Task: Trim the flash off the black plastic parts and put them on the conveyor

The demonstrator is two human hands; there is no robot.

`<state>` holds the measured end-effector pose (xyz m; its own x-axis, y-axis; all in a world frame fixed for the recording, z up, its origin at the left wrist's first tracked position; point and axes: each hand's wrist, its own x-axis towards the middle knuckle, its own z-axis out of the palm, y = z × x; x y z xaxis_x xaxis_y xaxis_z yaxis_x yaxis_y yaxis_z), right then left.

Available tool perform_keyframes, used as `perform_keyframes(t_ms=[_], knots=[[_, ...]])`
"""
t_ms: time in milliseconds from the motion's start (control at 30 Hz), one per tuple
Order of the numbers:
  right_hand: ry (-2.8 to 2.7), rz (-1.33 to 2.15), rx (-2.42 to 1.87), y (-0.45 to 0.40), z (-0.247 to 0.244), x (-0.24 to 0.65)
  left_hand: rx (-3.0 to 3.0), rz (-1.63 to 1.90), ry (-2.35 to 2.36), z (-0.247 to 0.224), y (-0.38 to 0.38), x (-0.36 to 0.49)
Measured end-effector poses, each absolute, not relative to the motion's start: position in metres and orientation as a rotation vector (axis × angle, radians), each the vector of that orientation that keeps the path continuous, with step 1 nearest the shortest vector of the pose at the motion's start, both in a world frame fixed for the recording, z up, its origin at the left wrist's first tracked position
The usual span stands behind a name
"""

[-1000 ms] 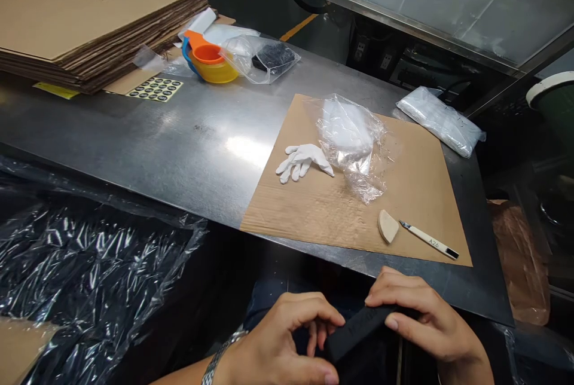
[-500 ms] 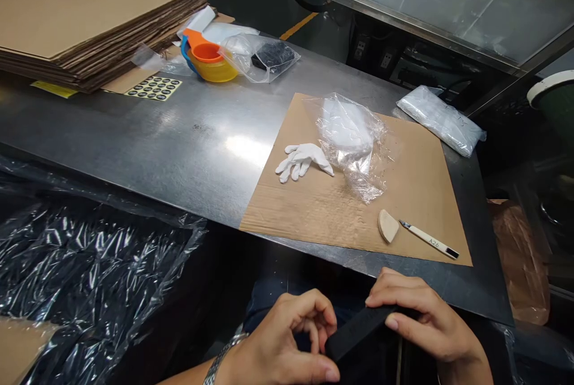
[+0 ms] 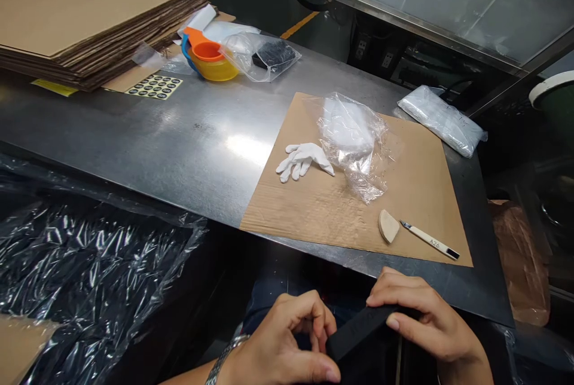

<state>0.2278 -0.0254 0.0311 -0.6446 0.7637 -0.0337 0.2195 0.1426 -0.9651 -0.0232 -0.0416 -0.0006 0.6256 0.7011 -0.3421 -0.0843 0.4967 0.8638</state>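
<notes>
A black block-shaped piece [image 3: 362, 332] is held at the bottom of the view, in front of the table edge. My left hand [image 3: 291, 337], with a metal watch band at the wrist, grips its left end between thumb and curled fingers. On the right end, my right hand [image 3: 421, 310] clamps it with fingers over the top and thumb on the near side. The lower part of the piece merges into the dark background. Beyond the hands, a beige wedge [image 3: 389, 226] and a white-handled craft knife [image 3: 429, 240] marked A26 lie on a cardboard sheet [image 3: 314, 211].
A white glove [image 3: 305, 161] and a clear plastic bag [image 3: 352, 134] lie on the cardboard. Farther back are nested coloured cups [image 3: 215, 68], a bagged black piece [image 3: 274, 56], stickers [image 3: 155, 86] and stacked cardboard [image 3: 112, 8]. Black plastic sheeting [image 3: 89, 259] fills the lower left.
The view has shifted very slightly. Both hands keep their hold on the black piece, almost unmoved.
</notes>
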Motion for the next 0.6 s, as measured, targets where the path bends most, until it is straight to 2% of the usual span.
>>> perform_keyframes(t_ms=[200, 367, 467, 600], knots=[[-1.989, 1.490, -0.987, -0.025, 0.031, 0.228, 0.998, 0.533, 0.783, -0.001, -0.038, -0.024], [-2.117, 1.383, -1.293, -0.014, 0.035, 0.220, 0.918, 0.544, 0.810, -0.010, -0.036, -0.017], [-2.043, 1.094, -1.468, 0.012, 0.029, 0.215, 0.747, 0.616, 0.924, -0.021, -0.031, -0.010], [-1.913, 0.596, -1.647, 0.074, 0.011, 0.220, 0.625, 0.933, 1.184, -0.039, -0.011, -0.001]])
